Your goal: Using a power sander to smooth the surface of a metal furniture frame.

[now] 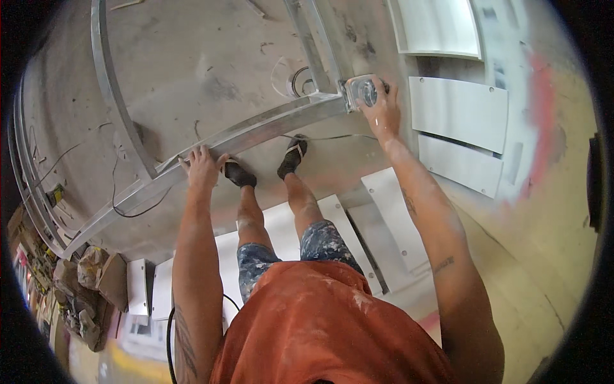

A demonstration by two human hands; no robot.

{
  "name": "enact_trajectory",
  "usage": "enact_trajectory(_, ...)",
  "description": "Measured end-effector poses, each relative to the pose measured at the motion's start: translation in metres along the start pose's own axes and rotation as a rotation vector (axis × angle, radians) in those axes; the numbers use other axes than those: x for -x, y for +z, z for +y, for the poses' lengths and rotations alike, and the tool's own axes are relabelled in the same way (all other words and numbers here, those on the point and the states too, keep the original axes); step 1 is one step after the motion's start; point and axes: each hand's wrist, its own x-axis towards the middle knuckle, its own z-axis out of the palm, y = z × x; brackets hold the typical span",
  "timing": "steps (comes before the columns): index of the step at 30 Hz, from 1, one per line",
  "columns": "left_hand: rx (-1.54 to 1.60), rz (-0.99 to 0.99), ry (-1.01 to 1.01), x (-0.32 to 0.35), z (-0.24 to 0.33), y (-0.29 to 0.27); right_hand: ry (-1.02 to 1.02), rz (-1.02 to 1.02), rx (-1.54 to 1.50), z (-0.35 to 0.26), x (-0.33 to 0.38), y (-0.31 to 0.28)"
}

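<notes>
A grey metal frame (256, 132) of square tubes stretches across in front of me. My left hand (203, 168) rests on its near bar, fingers curled over the top edge and thumb out to the side. At the right end of that bar, my right hand (384, 105) grips a small power sander (363, 92) with a grey, dusty body. The sander's left side meets the frame's corner; its sanding face is hidden.
White panels (458, 114) lie on the right, below a white open box (438, 25). More white panels (396, 217) lie behind my legs. Dark cables (137, 214) trail over the concrete floor (211, 57). Crumpled brown bags (93, 281) sit at lower left.
</notes>
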Motion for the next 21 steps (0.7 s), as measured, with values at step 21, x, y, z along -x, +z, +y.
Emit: enact_trajectory(21,0.034,-0.308,-0.079,-0.034,0.132,-0.013,-0.194,-0.269,0.028,0.011,-0.042,-0.013)
